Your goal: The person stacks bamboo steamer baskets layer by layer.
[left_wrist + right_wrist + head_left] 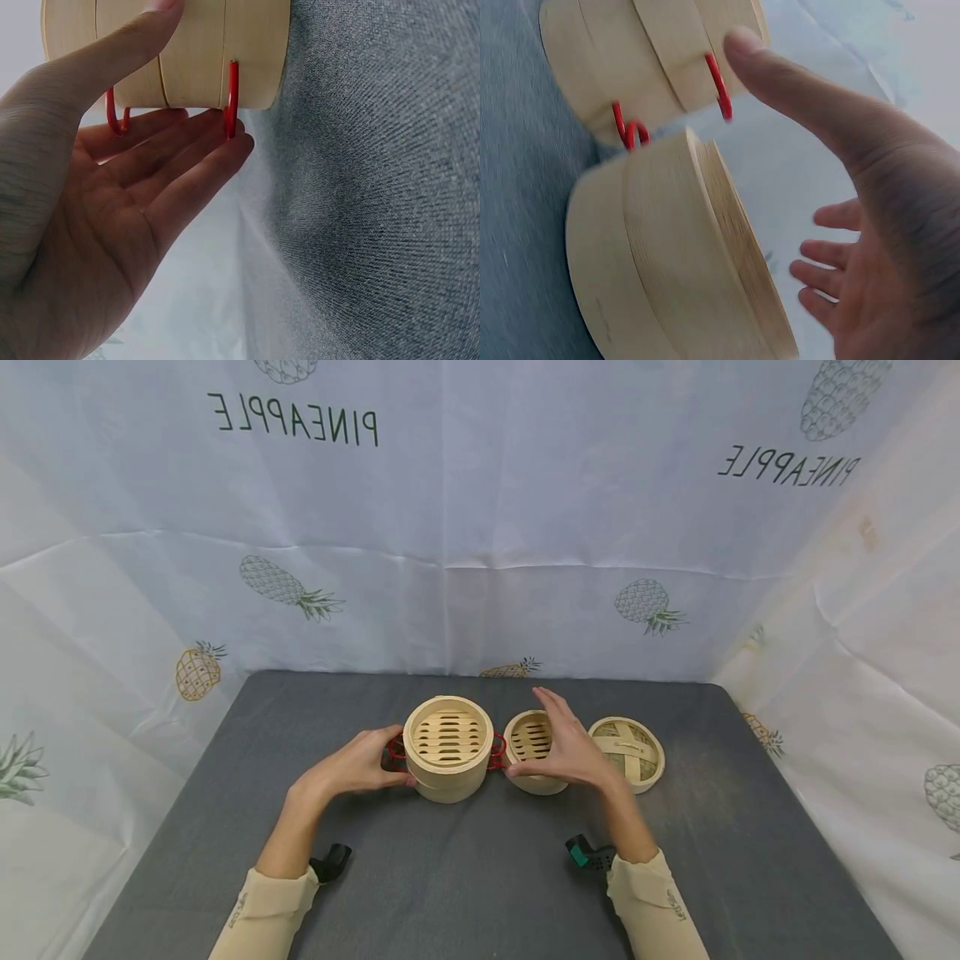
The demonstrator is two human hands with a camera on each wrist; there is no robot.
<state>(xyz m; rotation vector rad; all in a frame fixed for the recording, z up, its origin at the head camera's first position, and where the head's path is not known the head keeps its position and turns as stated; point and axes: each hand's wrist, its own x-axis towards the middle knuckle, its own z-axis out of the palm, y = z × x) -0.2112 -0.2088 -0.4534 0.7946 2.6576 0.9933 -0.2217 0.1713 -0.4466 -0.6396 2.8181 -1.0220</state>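
Two bamboo steamer baskets (pixel 448 783) stand stacked on the table, with a slatted floor inside the top one and red handles (pixel 233 97) on both sides. My left hand (pixel 362 765) holds the stack at its left side, thumb against the front wall and fingers by the handles. To the right stands a single bamboo steamer basket (pixel 528 740), partly hidden by my right hand (pixel 567 752). That hand hovers over it with fingers extended. In the right wrist view a gap separates the fingers from the single basket (pixel 660 255). The stack (pixel 630 52) appears beyond it.
A round woven bamboo lid (pixel 633 752) lies right of the single basket. Dark grey cloth covers the table (pixel 450 877). A white pineapple-print curtain (pixel 450 510) hangs at the back and sides. Black devices (pixel 592 853) sit at both wrists.
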